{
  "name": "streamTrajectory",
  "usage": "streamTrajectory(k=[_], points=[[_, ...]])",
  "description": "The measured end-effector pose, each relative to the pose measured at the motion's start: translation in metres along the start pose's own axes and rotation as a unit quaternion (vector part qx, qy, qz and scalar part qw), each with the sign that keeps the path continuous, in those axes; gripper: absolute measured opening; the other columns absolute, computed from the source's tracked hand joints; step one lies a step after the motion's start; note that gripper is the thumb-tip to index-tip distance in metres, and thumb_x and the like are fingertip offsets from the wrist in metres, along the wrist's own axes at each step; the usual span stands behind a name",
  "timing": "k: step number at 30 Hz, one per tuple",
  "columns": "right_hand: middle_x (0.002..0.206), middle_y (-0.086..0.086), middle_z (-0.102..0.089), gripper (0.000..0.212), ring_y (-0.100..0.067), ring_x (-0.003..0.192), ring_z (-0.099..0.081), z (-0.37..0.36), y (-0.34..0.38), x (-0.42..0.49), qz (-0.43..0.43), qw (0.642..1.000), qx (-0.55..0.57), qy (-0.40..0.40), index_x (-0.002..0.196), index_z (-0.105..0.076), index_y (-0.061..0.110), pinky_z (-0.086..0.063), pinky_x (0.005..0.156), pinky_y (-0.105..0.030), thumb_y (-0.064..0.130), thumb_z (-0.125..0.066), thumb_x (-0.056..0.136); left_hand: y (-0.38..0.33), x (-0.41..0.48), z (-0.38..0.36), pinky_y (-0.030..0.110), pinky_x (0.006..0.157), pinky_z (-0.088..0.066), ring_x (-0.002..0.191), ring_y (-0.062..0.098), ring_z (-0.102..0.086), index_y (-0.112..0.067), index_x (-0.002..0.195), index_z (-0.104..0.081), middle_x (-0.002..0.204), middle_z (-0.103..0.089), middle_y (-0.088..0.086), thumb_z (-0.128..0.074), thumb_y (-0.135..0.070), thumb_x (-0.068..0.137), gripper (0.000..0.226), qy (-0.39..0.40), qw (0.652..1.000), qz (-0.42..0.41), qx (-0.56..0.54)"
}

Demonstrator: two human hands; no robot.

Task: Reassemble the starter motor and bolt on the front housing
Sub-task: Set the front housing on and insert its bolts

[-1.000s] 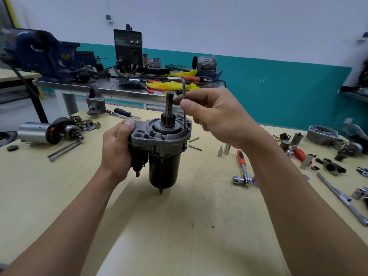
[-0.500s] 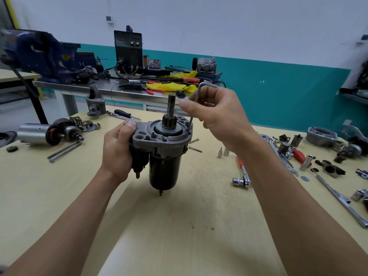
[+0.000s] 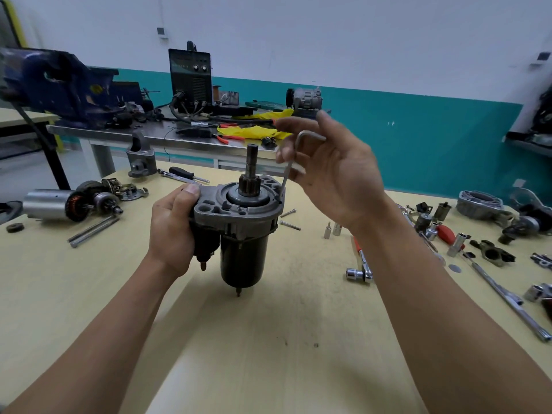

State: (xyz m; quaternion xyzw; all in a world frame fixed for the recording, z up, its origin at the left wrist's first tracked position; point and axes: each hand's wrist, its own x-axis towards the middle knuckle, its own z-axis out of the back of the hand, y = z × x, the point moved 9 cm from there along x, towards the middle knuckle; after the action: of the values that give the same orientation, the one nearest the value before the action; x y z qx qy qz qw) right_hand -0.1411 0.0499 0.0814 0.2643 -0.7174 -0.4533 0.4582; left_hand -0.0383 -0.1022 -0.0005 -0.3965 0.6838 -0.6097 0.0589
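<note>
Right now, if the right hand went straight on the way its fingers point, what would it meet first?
The right hand points left, so probably the dark splined pinion shaft standing on the grey starter motor; depth is uncertain.

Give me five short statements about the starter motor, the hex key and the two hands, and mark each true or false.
1. The left hand grips the starter motor by its side. True.
2. The starter motor lies flat on the table. False: it is upright, shaft pointing up, with its lower end over the table.
3. The hex key stands with its long leg down at the right edge of the front housing. True.
4. The right hand holds the orange-handled ratchet. False: the ratchet lies on the table; the hand is at the hex key.
5. The front housing is off the motor. False: it sits on top of the black motor body.
</note>
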Motion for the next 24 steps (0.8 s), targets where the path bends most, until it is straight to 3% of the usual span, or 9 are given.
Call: streamTrajectory(k=[4,11,15,21,24], points=[[0.072,0.001,-0.056,0.05,-0.016,0.08,-0.051,-0.008,-0.011,0.002,-0.023,0.995,0.09,0.032,0.1,-0.073,0.015,-0.037,0.078,-0.035,0.043,-0.032,0.101,-0.001,-0.001,-0.001,0.077,0.092,-0.037,0.095,0.044,-0.053,0.019,0.104,-0.053,0.11,-0.048,0.054,-0.056,-0.051,0.075,0.076,0.001,1.0,0.004,-0.005],[0.071,0.004,-0.051,0.025,-0.013,0.072,-0.049,-0.013,-0.018,0.006,-0.053,0.977,0.206,0.004,0.081,-0.065,0.019,-0.037,0.069,-0.029,0.044,-0.062,0.082,0.001,0.0,-0.001,0.075,0.097,-0.035,0.098,0.052,-0.055,0.018,0.105,-0.055,0.113,-0.049,0.053,-0.057,-0.05,0.073,0.075,0.0,1.0,0.01,-0.018],[0.063,0.004,-0.05,0.021,-0.011,0.061,-0.046,-0.014,-0.012,0.011,-0.044,0.982,0.179,-0.031,0.068,-0.065,0.018,-0.037,0.057,-0.023,0.032,-0.067,0.082,-0.001,-0.001,-0.001,0.074,0.094,-0.039,0.095,0.044,-0.055,0.001,0.089,-0.059,0.111,-0.05,0.053,-0.057,-0.05,0.073,0.054,-0.007,1.0,0.008,-0.005],[0.059,0.002,-0.044,0.023,-0.01,0.054,-0.038,-0.015,-0.003,0.011,-0.021,0.991,0.105,-0.079,0.071,-0.051,0.014,-0.029,0.05,-0.02,0.019,-0.066,0.087,-0.001,0.001,-0.002,0.076,0.086,-0.04,0.093,0.045,-0.055,0.015,0.102,-0.057,0.109,-0.051,0.052,-0.056,-0.051,0.073,0.072,-0.006,1.0,0.0,0.007],[0.06,0.002,-0.044,0.02,-0.01,0.055,-0.037,-0.013,-0.001,0.009,-0.001,0.992,0.089,-0.091,0.075,-0.054,0.012,-0.028,0.05,-0.021,0.017,-0.065,0.092,-0.003,0.002,0.0,0.068,0.079,-0.044,0.089,0.051,-0.055,0.012,0.095,-0.059,0.105,-0.052,0.051,-0.055,-0.05,0.075,0.066,-0.011,1.0,-0.016,0.023]])
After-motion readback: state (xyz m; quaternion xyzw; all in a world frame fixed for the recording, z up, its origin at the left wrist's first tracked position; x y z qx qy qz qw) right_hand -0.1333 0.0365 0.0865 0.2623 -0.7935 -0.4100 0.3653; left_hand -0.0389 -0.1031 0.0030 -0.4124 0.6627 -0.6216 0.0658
